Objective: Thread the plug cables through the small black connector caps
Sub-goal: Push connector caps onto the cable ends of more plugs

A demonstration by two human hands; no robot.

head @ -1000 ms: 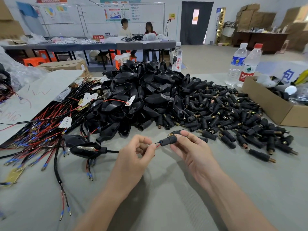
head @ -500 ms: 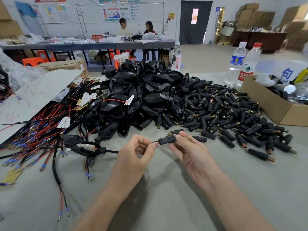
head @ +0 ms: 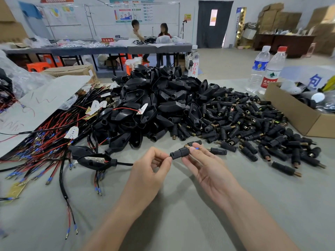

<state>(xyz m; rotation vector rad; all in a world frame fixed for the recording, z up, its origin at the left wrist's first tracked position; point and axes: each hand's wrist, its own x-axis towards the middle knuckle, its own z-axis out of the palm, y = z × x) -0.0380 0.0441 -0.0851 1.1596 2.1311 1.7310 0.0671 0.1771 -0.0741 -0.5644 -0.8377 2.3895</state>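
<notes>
Left hand (head: 152,171): was held just above the grey surface (head: 181,218), its fingers (head: 165,160) curled, thumb and forefinger pinching the black cable (head: 125,163) right at the cap's left end.
Right hand (head: 208,169): palm turned up, fingertips pinching the cap's right end, the other fingers loosely bent.
Cap (head: 179,153): a small black ribbed piece, held nearly level between the two hands, in front of the heaps.
Cable: ran from a black plug shell (head: 94,159) lying on the surface at the left, through the left hand and into the cap.
Wire tip (head: 198,148): blue-sleeved, poked out of the cap's right end.
Loose caps (head: 253,124): lay spread beyond the right hand, many with brass ends.
Shell heap (head: 154,98): was piled in the middle, behind the hands.
Wires (head: 36,142): red and black, fanned across the left.
Cardboard box (head: 297,113): sat at the far right, two water bottles (head: 259,67) behind it.
</notes>
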